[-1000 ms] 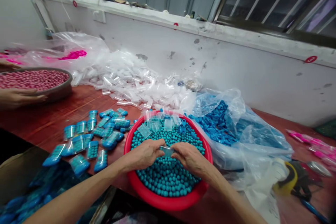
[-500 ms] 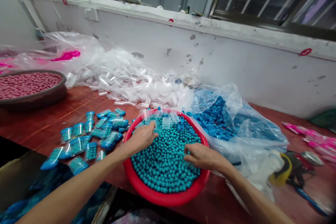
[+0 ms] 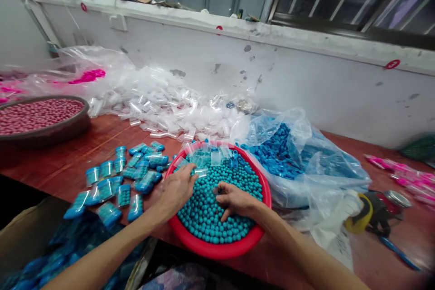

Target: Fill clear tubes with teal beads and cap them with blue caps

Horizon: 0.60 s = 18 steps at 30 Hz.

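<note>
The left hand [image 3: 178, 189] is at the centre of the frame, over the left rim of a red plastic basin [image 3: 217, 252], its fingertips drawn together on a small clear plastic case [image 3: 201, 172] that lies on its side just above the beads. The right hand [image 3: 234, 200] is low over the middle of the same basin, fingers half curled and thumb somewhat apart from them; I cannot tell whether it has hold of anything. Turquoise beads [image 3: 217, 232] fill the basin at lower centre, with more clear cases [image 3: 215, 159] and a few blue caps [image 3: 235, 162] lying along its far edge. Left of the basin, on the red tabletop [image 3: 113, 138], are bead-filled packs [image 3: 146, 181] with blue ends — some standing, some lying on top of each other. A heap of clear plastic pieces [image 3: 152, 99] spreads across the middle left, and right of centre an open plastic bag [image 3: 335, 167] holds a mass of blue caps. At the left edge sits a brown basin [image 3: 64, 132] of pink beads [image 3: 41, 114]; at lower right, a yellow-and-black tool [image 3: 362, 219] rests near pink packs [image 3: 414, 181].
</note>
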Each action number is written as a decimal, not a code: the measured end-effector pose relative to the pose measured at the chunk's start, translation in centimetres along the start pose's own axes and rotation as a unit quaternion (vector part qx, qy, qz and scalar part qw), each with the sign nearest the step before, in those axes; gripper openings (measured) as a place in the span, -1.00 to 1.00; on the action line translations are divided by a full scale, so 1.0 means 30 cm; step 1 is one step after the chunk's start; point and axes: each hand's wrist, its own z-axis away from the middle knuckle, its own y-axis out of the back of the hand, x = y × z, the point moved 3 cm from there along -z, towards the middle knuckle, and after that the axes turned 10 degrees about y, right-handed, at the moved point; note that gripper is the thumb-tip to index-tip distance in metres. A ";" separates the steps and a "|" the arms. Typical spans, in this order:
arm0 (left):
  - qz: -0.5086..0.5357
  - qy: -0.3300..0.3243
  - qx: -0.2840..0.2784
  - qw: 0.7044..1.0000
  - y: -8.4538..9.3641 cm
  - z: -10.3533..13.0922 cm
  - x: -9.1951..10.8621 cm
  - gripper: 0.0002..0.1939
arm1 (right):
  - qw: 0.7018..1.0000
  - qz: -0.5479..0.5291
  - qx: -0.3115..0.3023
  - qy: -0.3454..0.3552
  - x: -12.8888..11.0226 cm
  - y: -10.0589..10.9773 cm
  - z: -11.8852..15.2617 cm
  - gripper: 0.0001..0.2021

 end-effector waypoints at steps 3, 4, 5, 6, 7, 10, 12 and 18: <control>0.105 0.014 -0.081 0.991 -0.031 0.029 0.008 -0.72 | 0.993 -0.111 -0.002 0.024 -0.007 0.003 0.010 -0.65; 0.142 0.019 -0.112 0.983 -0.053 0.034 0.013 -0.73 | 0.991 -0.127 -0.001 0.032 -0.012 0.002 0.013 -0.64; 0.180 0.025 -0.144 0.973 -0.077 0.037 0.020 -0.73 | 0.990 -0.136 -0.001 0.039 -0.017 -0.002 0.016 -0.63; 0.217 0.035 -0.177 0.959 -0.103 0.039 0.028 -0.72 | 0.989 -0.141 -0.002 0.045 -0.022 -0.007 0.018 -0.62; 0.252 0.048 -0.209 0.944 -0.129 0.040 0.036 -0.71 | 0.989 -0.141 -0.004 0.048 -0.026 -0.012 0.020 -0.61; 0.342 0.094 -0.261 0.898 -0.180 0.038 0.059 -0.70 | 0.993 -0.107 0.012 0.056 -0.034 -0.019 0.025 -0.62; 0.378 0.103 -0.247 0.886 -0.185 0.033 0.069 -0.73 | 0.996 -0.050 0.032 0.063 -0.040 -0.012 0.031 -0.68; 0.440 0.114 -0.261 0.852 -0.182 0.029 0.061 -0.78 | 0.893 0.413 0.136 0.118 -0.089 0.064 0.065 -0.80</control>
